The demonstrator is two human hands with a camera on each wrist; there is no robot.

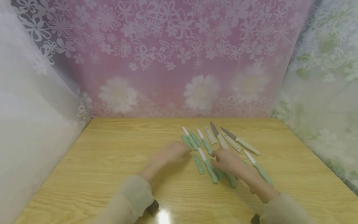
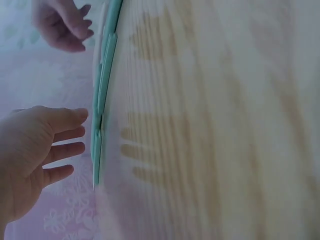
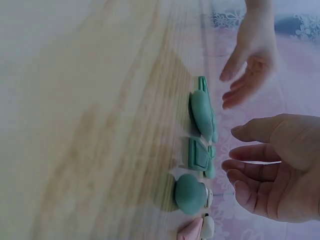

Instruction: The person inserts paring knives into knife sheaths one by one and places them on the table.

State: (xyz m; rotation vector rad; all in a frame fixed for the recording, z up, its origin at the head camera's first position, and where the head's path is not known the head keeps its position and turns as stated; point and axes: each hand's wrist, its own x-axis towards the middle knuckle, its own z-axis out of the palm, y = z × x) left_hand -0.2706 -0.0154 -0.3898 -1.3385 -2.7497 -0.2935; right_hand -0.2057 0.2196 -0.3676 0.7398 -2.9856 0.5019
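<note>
My left hand [image 1: 176, 151] hovers above the table beside the green knives, its fingers loosely extended and nothing in them, as the left wrist view shows. The right hand [image 3: 282, 170] is also empty, fingers relaxed, over the middle of the knife group. Below and between the hands lies a green-handled knife [image 1: 211, 172] with a white blade. A green blade sheath [image 1: 199, 164] rests just left of it. Another green knife [image 1: 207, 146] and a green sheath [image 1: 195, 139] lie farther back. My right hand partly covers a further green handle [image 1: 231, 180] and a sheath [image 1: 219, 173].
Two cream-handled knives with dark blades, one at the back [image 1: 222, 141] and one to the right [image 1: 247, 145], lie near cream sheaths [image 1: 232, 143]. At far right is another green knife [image 1: 263, 172]. Floral curtains [image 1: 179, 62] hang behind the wooden table [image 1: 112, 155].
</note>
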